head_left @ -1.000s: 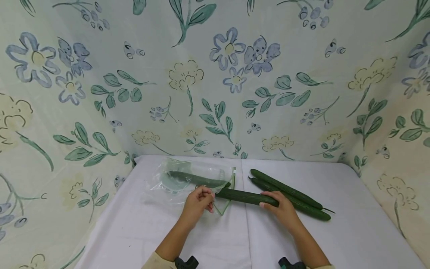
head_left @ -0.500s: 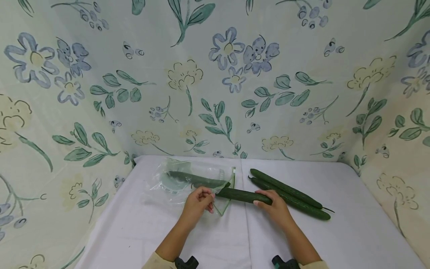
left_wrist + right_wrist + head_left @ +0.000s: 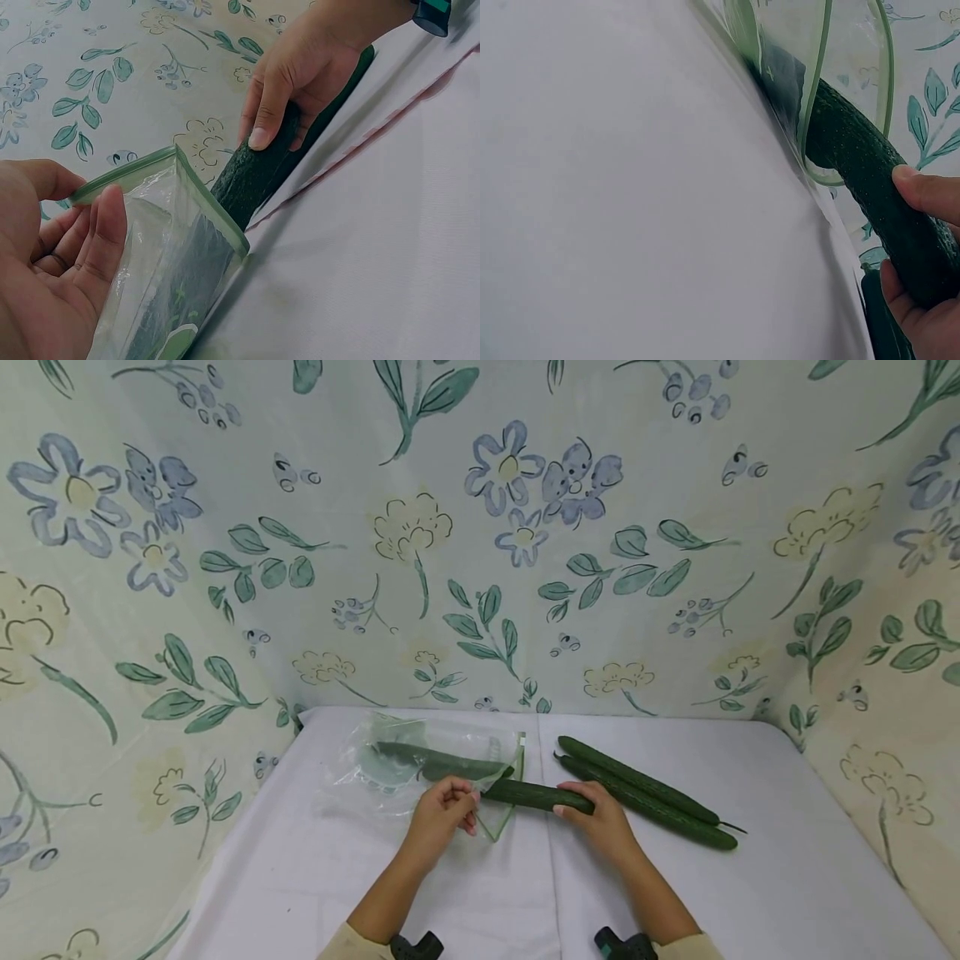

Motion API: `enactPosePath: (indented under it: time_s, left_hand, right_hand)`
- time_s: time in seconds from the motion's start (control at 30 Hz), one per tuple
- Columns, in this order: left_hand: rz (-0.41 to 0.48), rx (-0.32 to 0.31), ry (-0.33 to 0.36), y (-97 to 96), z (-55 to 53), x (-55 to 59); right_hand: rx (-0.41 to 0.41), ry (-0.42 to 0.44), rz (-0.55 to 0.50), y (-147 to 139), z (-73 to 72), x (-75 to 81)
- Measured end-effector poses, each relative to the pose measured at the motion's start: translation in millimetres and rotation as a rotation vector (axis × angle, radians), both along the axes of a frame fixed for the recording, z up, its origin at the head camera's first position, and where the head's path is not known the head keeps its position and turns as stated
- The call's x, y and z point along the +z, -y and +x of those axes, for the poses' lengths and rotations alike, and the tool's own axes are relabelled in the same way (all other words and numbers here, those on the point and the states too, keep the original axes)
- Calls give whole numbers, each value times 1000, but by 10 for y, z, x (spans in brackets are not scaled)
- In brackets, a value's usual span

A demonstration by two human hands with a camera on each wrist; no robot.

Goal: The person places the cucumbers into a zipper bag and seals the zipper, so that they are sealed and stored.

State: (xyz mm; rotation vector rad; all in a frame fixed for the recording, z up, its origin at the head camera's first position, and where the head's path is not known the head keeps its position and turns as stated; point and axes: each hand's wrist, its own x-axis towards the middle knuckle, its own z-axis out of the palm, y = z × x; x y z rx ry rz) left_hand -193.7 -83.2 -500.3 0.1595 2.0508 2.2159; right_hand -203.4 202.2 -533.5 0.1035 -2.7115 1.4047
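A clear zip bag (image 3: pixel 457 739) with green edging lies left of centre, and one cucumber (image 3: pixel 420 756) is inside it. My left hand (image 3: pixel 442 814) pinches the rim of the bag's mouth between thumb and finger, which the left wrist view shows holding the green zip strip (image 3: pixel 127 174) up. A second cucumber (image 3: pixel 536 795) runs through the mouth, its front part within the bag. My right hand (image 3: pixel 600 827) grips this cucumber near its outer end. In the right wrist view, thumb and fingers wrap the cucumber (image 3: pixel 870 165) from both sides.
Two more cucumbers (image 3: pixel 637 781) (image 3: pixel 660 814) lie side by side on the white cloth (image 3: pixel 780 802) at the right, just past my right hand. Floral fabric (image 3: pixel 480 543) hangs behind and along both sides of the table.
My right hand has moved left, sliding the gripped cucumber deeper into the bag. My left hand stays at the bag's mouth, and the two loose cucumbers keep their places.
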Motion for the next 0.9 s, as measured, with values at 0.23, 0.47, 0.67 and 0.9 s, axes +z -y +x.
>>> enactPosePath:
  time_s: [0.23, 0.47, 0.67, 0.9]
  left_hand:
    - [3, -2, 4, -1, 2, 9]
    - [-4, 1, 5, -1, -5, -2]
    - [-3, -2, -1, 3, -9, -5]
    - [5, 1, -3, -1, 0, 8]
  right_hand:
    - [7, 1, -20, 71, -33, -7]
    - [3, 12, -38, 155, -64, -16]
    - [11, -33, -39, 230, -87, -29]
    - [27, -6, -55, 327, -110, -27]
